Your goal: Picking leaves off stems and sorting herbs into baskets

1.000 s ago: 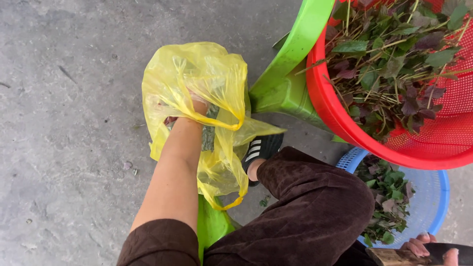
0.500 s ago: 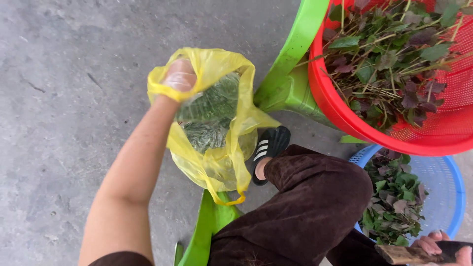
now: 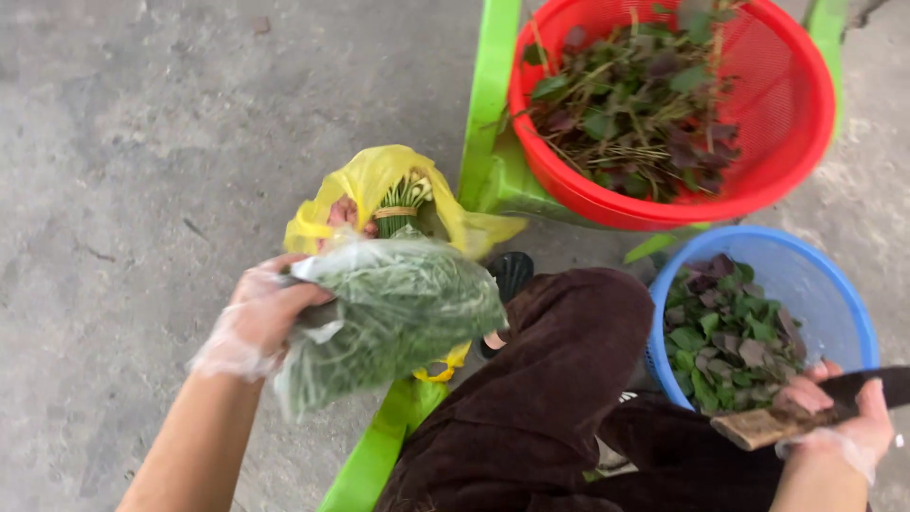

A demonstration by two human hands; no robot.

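Left hand (image 3: 261,318), in a thin clear glove, is gripping a clear bag (image 3: 393,313) of green herbs, fingers closed on its left end; the bag is hanging over the person's knee, just in front of a yellow bag (image 3: 379,180) sitting on the concrete floor (image 3: 142,142). A tied bunch (image 3: 403,204) of stems is standing in the yellow bag. Right hand (image 3: 839,417), also gloved, is wrapping round the wooden handle of a knife (image 3: 815,408), dark blade pointing right. Beside it a blue basket (image 3: 834,294) is holding picked leaves. A red basket (image 3: 787,123) of leafy stalks is resting on a green stool (image 3: 488,104).
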